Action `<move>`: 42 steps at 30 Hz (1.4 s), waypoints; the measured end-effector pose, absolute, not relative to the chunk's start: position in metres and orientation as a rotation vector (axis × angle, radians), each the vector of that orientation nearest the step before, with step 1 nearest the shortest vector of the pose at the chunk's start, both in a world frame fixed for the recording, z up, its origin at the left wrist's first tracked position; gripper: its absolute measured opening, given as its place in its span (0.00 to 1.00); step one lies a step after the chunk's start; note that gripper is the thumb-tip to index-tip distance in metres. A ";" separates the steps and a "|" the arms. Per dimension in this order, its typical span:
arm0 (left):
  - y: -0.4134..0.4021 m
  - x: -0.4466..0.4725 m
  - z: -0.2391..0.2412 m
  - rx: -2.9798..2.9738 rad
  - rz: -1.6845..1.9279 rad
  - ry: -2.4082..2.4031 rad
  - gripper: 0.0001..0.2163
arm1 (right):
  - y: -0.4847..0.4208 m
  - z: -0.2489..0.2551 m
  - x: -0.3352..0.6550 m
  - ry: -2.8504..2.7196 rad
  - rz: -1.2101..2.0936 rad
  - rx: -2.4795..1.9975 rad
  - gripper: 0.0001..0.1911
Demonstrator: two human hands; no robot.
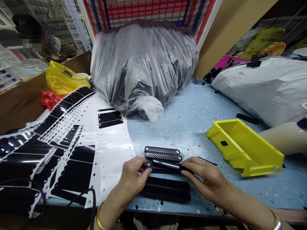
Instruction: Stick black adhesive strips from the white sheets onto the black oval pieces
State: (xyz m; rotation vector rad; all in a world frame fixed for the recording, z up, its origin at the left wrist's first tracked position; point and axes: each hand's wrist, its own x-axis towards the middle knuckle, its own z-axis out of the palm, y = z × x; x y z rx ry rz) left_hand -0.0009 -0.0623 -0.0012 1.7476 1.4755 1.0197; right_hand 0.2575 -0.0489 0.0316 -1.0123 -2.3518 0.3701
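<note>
Between my hands lies a glossy black strip (166, 164), slanted across a dark bar with a crosshatched face (150, 165). My right hand (206, 174) pinches the strip's right end between thumb and fingers. My left hand (134, 174) is closed around the left end of the crosshatched bar; its fingertips partly hide what they grip. Just beyond are two more crosshatched bars (163, 152), silver and black with a round screw at each end, side by side. Nearer me, plain black bars (166, 189) with rounded ends lie flat on the blue speckled table (172, 127).
Sheets of black strips (76, 169) spread over the left side, beside a white backing sheet (112, 153) holding several narrow strips. A stuffed clear plastic bag (144, 64) stands behind. Right are a tilted yellow bin (247, 147) and a white sack (263, 86). A person (59, 48) is at far left.
</note>
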 end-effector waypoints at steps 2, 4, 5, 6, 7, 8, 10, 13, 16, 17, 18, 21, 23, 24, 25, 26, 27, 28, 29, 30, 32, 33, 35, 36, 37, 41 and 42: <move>-0.064 -0.002 -0.001 1.706 1.031 1.458 0.08 | -0.050 0.032 0.257 -2.378 0.366 -0.993 0.11; -0.064 -0.003 -0.001 1.664 1.040 1.442 0.11 | -0.049 0.033 0.257 -2.387 0.320 -0.963 0.11; -0.063 -0.003 -0.002 1.645 1.037 1.432 0.12 | -0.048 0.033 0.257 -2.391 0.297 -0.947 0.11; -0.063 -0.003 -0.002 1.631 1.028 1.423 0.12 | -0.047 0.033 0.256 -2.402 0.284 -0.940 0.12; -0.062 -0.003 -0.002 1.622 1.015 1.414 0.12 | -0.045 0.032 0.256 -2.418 0.276 -0.933 0.12; -0.062 -0.003 -0.002 1.613 1.004 1.410 0.11 | -0.044 0.032 0.255 -2.438 0.274 -0.923 0.12; -0.061 -0.003 -0.001 1.593 0.984 1.408 0.11 | -0.041 0.032 0.253 -2.469 0.273 -0.896 0.12; -0.061 -0.003 0.000 1.544 0.967 1.407 0.12 | -0.039 0.033 0.250 -2.485 0.286 -0.881 0.13; -0.062 -0.004 0.001 1.508 0.967 1.397 0.11 | -0.040 0.033 0.250 -2.487 0.300 -0.903 0.12; -0.062 -0.004 0.000 1.502 0.973 1.396 0.11 | -0.040 0.033 0.250 -2.486 0.303 -0.912 0.12; -0.062 -0.004 0.000 1.498 0.978 1.395 0.10 | -0.041 0.032 0.250 -2.485 0.308 -0.921 0.12; -0.062 -0.005 0.000 1.489 0.985 1.399 0.10 | -0.041 0.031 0.251 -2.482 0.297 -0.922 0.12; -0.062 -0.005 0.000 1.485 0.983 1.399 0.10 | -0.041 0.030 0.251 -2.484 0.268 -0.926 0.11; -0.062 -0.005 0.001 1.484 0.983 1.400 0.10 | -0.041 0.029 0.251 -2.486 0.251 -0.931 0.11; -0.062 -0.005 0.001 1.484 0.982 1.402 0.11 | -0.041 0.029 0.250 -2.489 0.238 -0.936 0.11; -0.062 -0.005 0.002 1.485 0.978 1.402 0.11 | -0.041 0.030 0.250 -2.490 0.229 -0.937 0.11; -0.063 -0.005 0.002 1.486 0.973 1.403 0.11 | -0.041 0.030 0.249 -2.495 0.227 -0.936 0.11; -0.063 -0.005 0.003 1.487 0.968 1.403 0.11 | -0.041 0.031 0.249 -2.499 0.229 -0.932 0.11; -0.063 -0.005 0.003 1.488 0.965 1.403 0.11 | -0.041 0.031 0.248 -2.507 0.236 -0.929 0.11; -0.063 -0.005 0.003 1.486 0.961 1.401 0.11 | -0.041 0.032 0.248 -2.511 0.240 -0.924 0.10; -0.063 -0.005 0.003 1.483 0.959 1.402 0.11 | -0.040 0.033 0.247 -2.510 0.242 -0.913 0.10; -0.063 -0.005 0.002 1.484 0.962 1.402 0.11 | -0.040 0.033 0.246 -2.506 0.238 -0.908 0.11; -0.062 -0.005 0.001 1.488 0.974 1.403 0.10 | -0.040 0.034 0.245 -2.506 0.222 -0.895 0.12; -0.062 -0.005 0.000 1.490 0.982 1.404 0.10 | -0.039 0.034 0.245 -2.516 0.211 -0.889 0.12; -0.062 -0.005 -0.001 1.491 0.990 1.405 0.10 | -0.039 0.034 0.245 -2.531 0.199 -0.882 0.13; -0.062 -0.005 -0.002 1.503 0.998 1.409 0.10 | -0.039 0.033 0.244 -2.573 0.169 -0.893 0.13; -0.062 -0.005 -0.002 1.511 0.993 1.412 0.10 | -0.040 0.032 0.244 -2.580 0.168 -0.907 0.13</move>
